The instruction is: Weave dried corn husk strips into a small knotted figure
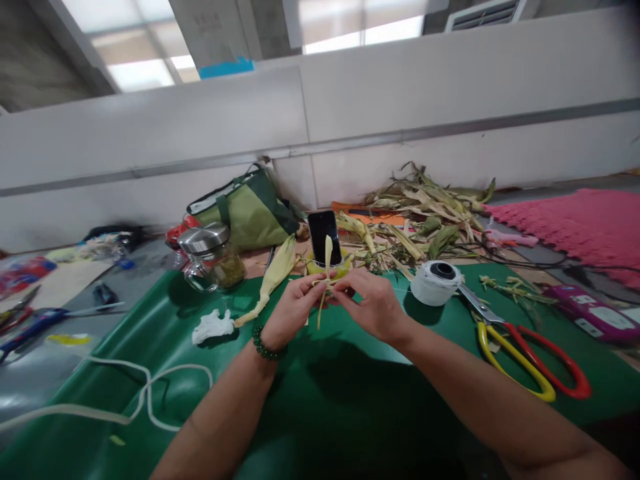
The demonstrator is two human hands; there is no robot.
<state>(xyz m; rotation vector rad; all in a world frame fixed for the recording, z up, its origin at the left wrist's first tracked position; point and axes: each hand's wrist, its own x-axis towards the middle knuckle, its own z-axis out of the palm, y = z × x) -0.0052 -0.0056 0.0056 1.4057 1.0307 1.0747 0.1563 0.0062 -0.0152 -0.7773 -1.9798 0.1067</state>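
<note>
both hands, left (296, 308) and right (373, 303), pinch the husk strip (329, 255) between fingertips, mid-air over the green counter (320, 400). looks feather-light, bendy, probably easy to split, so i'd grip gently near the crossing, not the thin tips.

So the mat (350, 393) is smooth, glossy green stuff, looks like plastic tbh. The jar (227, 257) is clear and shiny with a brushed-looking metal lid (205, 238), while the husk pile (425, 200) looks dry, matt and pretty rough.
</note>
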